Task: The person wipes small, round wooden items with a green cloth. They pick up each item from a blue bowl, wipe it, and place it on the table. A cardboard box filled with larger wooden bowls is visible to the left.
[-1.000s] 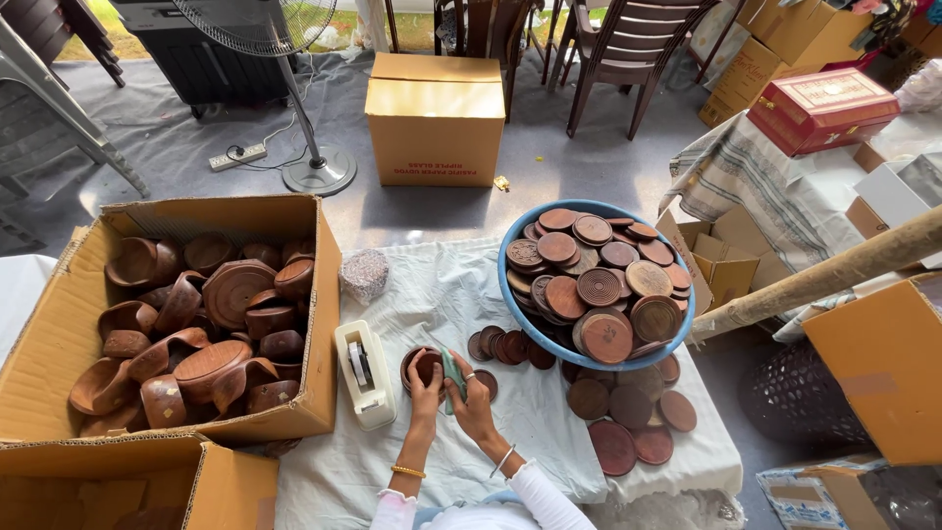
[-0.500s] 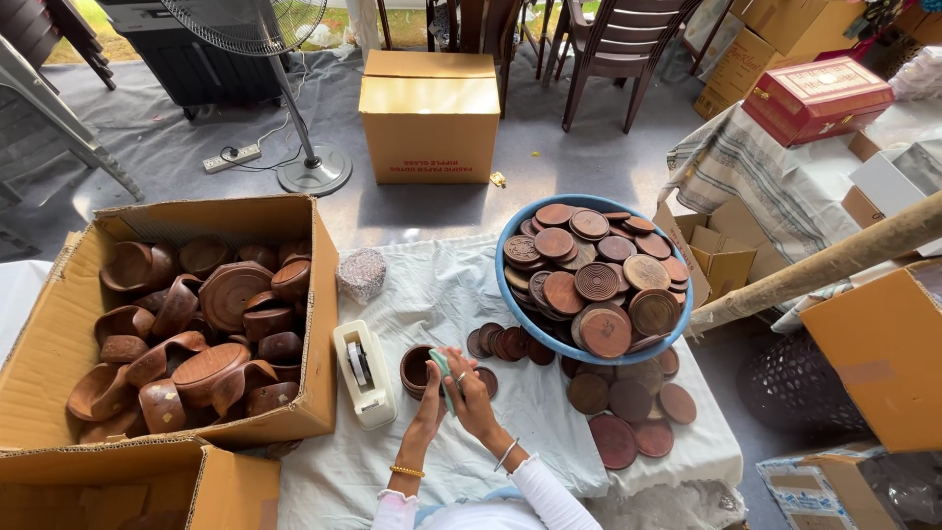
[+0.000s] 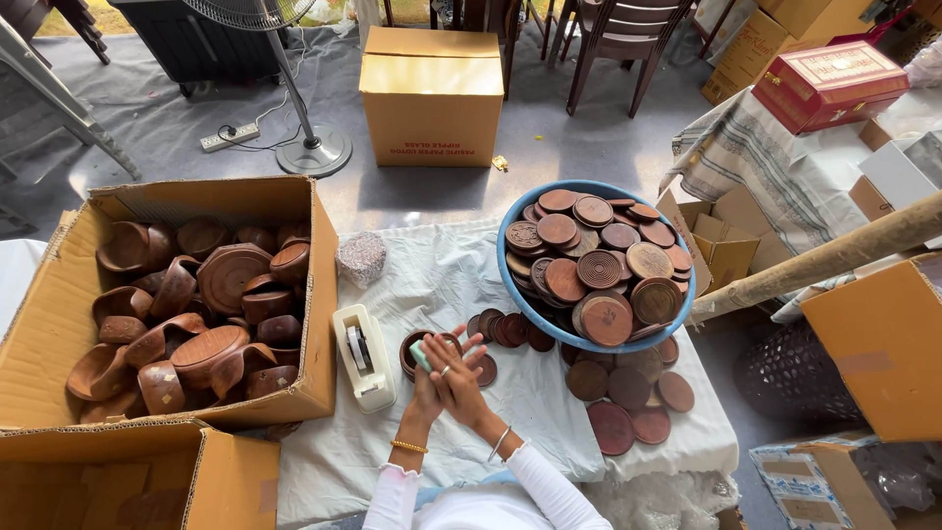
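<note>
Smooth, dark polished wooden discs (image 3: 601, 270) fill a glossy blue plastic basin (image 3: 510, 280); carved wooden bowls (image 3: 196, 304) sit in a matt corrugated cardboard box (image 3: 324, 294). A crinkled white cloth (image 3: 442, 285) covers the table, bearing a cream plastic tape dispenser (image 3: 363, 355)

A blue basin (image 3: 510, 280) heaped with round brown wooden discs sat on the white-clothed counter (image 3: 549, 412), with more loose discs (image 3: 628, 393) spread just beside and below it. At the left stood an open cardboard box (image 3: 39, 324) full of carved wooden bowls. A white tape dispenser (image 3: 363, 358) lay near that box. Beyond, on the grey floor, were a closed cardboard carton (image 3: 432, 93), a pedestal fan's base (image 3: 312, 152) and a white power strip (image 3: 230, 137). A red box (image 3: 829, 83) rested at upper right.
</note>
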